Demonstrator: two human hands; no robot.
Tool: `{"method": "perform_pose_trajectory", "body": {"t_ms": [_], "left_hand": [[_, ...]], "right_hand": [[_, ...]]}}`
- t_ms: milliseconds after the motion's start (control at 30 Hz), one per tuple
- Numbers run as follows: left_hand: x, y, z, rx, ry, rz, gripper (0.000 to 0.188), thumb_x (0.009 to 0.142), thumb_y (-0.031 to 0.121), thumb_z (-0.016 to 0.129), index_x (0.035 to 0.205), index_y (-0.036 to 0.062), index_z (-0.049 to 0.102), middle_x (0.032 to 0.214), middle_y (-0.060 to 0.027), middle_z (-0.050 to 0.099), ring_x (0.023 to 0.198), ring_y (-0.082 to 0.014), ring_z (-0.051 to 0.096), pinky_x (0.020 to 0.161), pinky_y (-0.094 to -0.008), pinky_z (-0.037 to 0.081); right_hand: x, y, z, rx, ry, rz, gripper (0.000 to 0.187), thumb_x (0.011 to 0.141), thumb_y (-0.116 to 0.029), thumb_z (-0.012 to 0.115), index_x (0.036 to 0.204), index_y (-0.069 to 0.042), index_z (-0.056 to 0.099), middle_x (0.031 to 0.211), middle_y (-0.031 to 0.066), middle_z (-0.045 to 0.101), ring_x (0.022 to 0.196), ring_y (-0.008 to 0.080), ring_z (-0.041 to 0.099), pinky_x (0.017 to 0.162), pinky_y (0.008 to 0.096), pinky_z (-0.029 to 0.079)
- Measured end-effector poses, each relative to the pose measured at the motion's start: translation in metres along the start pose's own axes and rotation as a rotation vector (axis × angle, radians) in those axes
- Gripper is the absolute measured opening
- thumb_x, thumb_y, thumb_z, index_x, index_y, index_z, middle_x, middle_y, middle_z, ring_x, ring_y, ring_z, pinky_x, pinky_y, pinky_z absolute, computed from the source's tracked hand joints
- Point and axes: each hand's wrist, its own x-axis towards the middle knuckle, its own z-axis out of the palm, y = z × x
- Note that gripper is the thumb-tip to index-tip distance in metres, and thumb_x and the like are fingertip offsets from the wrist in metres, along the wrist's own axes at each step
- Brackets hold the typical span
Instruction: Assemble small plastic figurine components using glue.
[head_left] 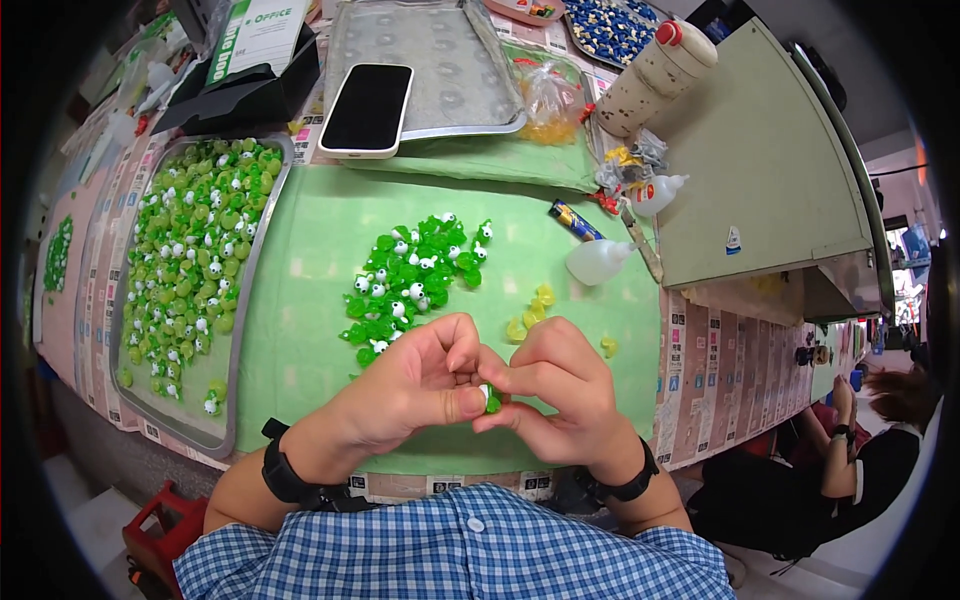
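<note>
Between the fingertips of both my hands is a small green and white plastic figure (491,398), mostly covered by the fingers. My left hand (425,385) pinches it from the left, thumb along its near side. From the right, my right hand (552,392) closes thumb and forefinger on it. Just beyond my left hand lies a loose pile of green figures with white heads (415,275) on the green mat (300,390). Several small yellow translucent pieces (532,312) lie past my right hand.
At left stands a metal tray (240,330) full of green and white figures. A white squeeze bottle (598,262) and a blue glue tube (575,220) lie at right. A phone (368,110) rests beyond. A green-grey cabinet (765,170) bounds the right; another person (850,470) sits there.
</note>
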Motion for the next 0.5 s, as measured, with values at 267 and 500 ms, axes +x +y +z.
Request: {"method": "perform_pose_trajectory", "body": {"t_ms": [267, 500], "left_hand": [[-0.002, 0.008, 0.015, 0.057, 0.108, 0.007, 0.038, 0.078, 0.008, 0.071, 0.077, 0.0140, 0.033, 0.089, -0.0043, 0.052, 0.083, -0.0107, 0.049, 0.071, -0.0222, 0.043], [-0.003, 0.013, 0.018, 0.131, 0.121, 0.044, 0.038, 0.078, 0.010, 0.071, 0.076, 0.0139, 0.033, 0.092, -0.0061, 0.056, 0.083, -0.0106, 0.052, 0.072, -0.0212, 0.043]], "right_hand": [[-0.001, -0.002, 0.003, 0.037, 0.030, 0.032, 0.033, 0.061, -0.017, 0.079, 0.086, -0.005, 0.061, 0.072, 0.0035, 0.052, 0.063, 0.0200, 0.047, 0.057, 0.0310, 0.037], [0.002, -0.005, -0.002, 0.023, 0.027, 0.069, 0.040, 0.059, -0.017, 0.080, 0.094, -0.006, 0.063, 0.073, 0.0022, 0.052, 0.064, 0.0181, 0.049, 0.058, 0.0301, 0.036]]}}
